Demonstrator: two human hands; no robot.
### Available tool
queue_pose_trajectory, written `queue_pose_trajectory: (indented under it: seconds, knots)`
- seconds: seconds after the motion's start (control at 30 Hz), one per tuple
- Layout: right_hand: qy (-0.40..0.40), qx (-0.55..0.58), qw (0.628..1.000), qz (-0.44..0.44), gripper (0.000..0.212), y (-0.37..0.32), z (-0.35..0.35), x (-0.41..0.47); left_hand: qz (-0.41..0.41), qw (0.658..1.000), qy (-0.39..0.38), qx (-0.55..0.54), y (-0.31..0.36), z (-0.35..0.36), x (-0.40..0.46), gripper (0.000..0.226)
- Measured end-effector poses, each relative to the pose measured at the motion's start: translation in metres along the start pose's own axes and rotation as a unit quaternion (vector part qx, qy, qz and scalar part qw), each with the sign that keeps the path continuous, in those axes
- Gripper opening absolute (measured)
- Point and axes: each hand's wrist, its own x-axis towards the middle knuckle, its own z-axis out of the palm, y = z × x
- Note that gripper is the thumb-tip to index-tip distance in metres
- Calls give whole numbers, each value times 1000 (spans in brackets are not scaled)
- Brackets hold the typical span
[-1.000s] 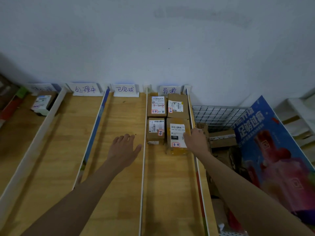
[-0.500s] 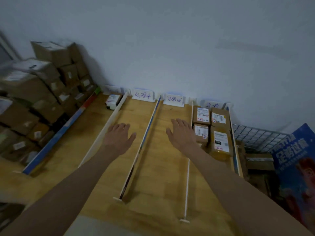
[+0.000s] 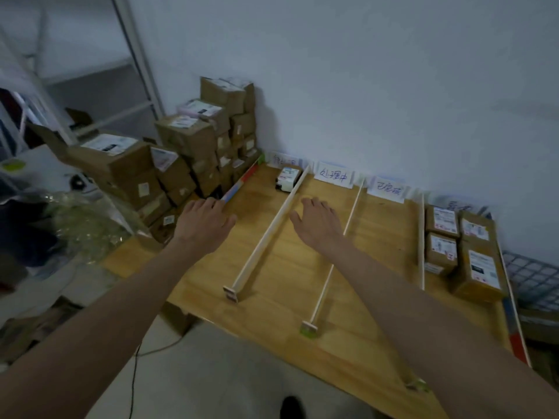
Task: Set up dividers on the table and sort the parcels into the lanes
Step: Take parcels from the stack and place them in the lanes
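Both hands are stretched out over the wooden table (image 3: 302, 282), palms down, fingers straight and slightly spread, holding nothing. The left hand (image 3: 203, 220) hovers at the table's left edge, its fingertips near the coloured edge strip (image 3: 239, 184); whether they touch it cannot be told. The right hand (image 3: 317, 223) is above the second lane, between the wide white divider (image 3: 266, 237) and the thin divider (image 3: 338, 246), whose middle stretch its wrist hides.

A third divider (image 3: 421, 240) runs at about 2 o'clock from the right hand. Beyond it, at 3 o'clock, four brown parcels (image 3: 462, 246) with white labels sit packed in the far-right lane, two rows of two; their print is too blurred to read. A small white and blue box (image 3: 287, 178) lies at the wall end of the first lane, at 12 o'clock from the left hand, just beside the wide divider.

Handwritten lane cards (image 3: 334, 176) lean on the wall; the leftmost and rightmost are smeared and illegible. At 10 o'clock a stack of cardboard boxes (image 3: 193, 152) stands beside the table, its lower boxes hidden behind one another. A crumpled clear plastic sheet (image 3: 81, 222) at 9 o'clock is indistinct. A wire grid (image 3: 532, 273) is cut off by the right edge.
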Motion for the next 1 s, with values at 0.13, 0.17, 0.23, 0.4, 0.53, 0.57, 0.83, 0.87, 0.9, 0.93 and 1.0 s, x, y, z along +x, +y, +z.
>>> queue_pose_trajectory:
  seconds: [0.13,0.17,0.23,0.4,0.53,0.57,0.83,0.87,0.9,0.93,1.0]
  knots:
    - [3,7,1000,-2,50,-45,3,29,4,1000,11,-7,-48,-8,18,59]
    - [5,10,1000,-3,50,-55,4,38,4,1000,16,-2,-59,-10,25,57]
    - [10,14,1000,0,51,-72,8,57,6,1000,29,2,-79,-12,45,51]
    - [22,28,999,12,50,-105,14,107,8,999,54,3,-115,-26,99,53]
    - [27,24,999,15,48,-129,15,144,10,998,66,0,-144,-43,143,59]
    - [32,23,999,15,49,-135,14,153,14,998,66,1,-152,-47,153,58]
    - [52,10,998,31,51,-182,11,200,49,996,75,7,-207,-65,208,56]
    - [53,10,998,35,51,-188,10,204,53,996,76,6,-214,-65,214,56]
    - [55,12,998,42,52,-195,9,207,58,995,78,2,-222,-66,220,55]
    - [58,14,997,48,51,-202,9,210,66,995,78,1,-230,-67,227,54]
    - [61,22,996,60,51,-218,9,215,89,994,69,19,-245,-68,239,53]
